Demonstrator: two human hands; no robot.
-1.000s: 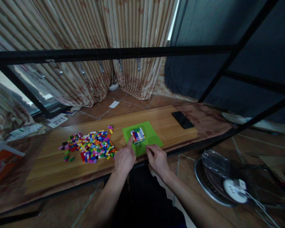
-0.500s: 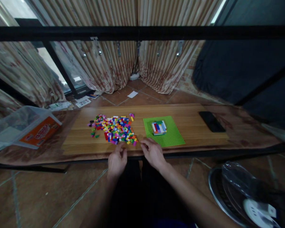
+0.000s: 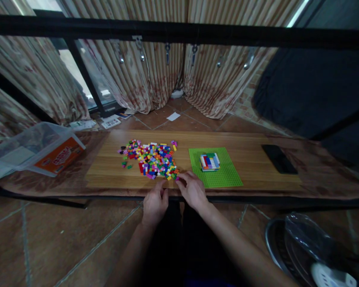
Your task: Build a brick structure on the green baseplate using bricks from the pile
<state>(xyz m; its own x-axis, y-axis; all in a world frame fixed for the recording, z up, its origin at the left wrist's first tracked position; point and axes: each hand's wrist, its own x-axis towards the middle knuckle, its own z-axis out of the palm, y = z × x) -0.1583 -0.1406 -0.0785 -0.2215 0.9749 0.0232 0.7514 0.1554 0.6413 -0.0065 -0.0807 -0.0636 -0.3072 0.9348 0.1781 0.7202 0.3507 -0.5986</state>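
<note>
A heap of loose toy building bricks [image 3: 157, 159] in many colours lies left of centre on the wooden board. To its right, a small block of joined bricks [image 3: 210, 162], with white, red, blue and green on top, sits on a green baseplate [image 3: 227, 175]. My right hand [image 3: 194, 190] reaches the heap's right corner, thumb and forefinger closed by a purple brick [image 3: 177, 178]; whether they grip it is too small to tell. My left hand [image 3: 155, 202] rests at the board's front edge just below the heap, its fingers curled together and their tips partly hidden.
A black phone [image 3: 279, 158] lies on the right of the wooden board [image 3: 107, 175]. At the far left stands a clear plastic bin [image 3: 44, 139] with an orange label. A black metal bar [image 3: 155, 28] crosses above, with hooks hanging from it.
Both hands have left the baseplate and moved left to the front of the brick heap. My left forefinger, earlier pointing at the brick block, is now curled in. The view has turned left.
</note>
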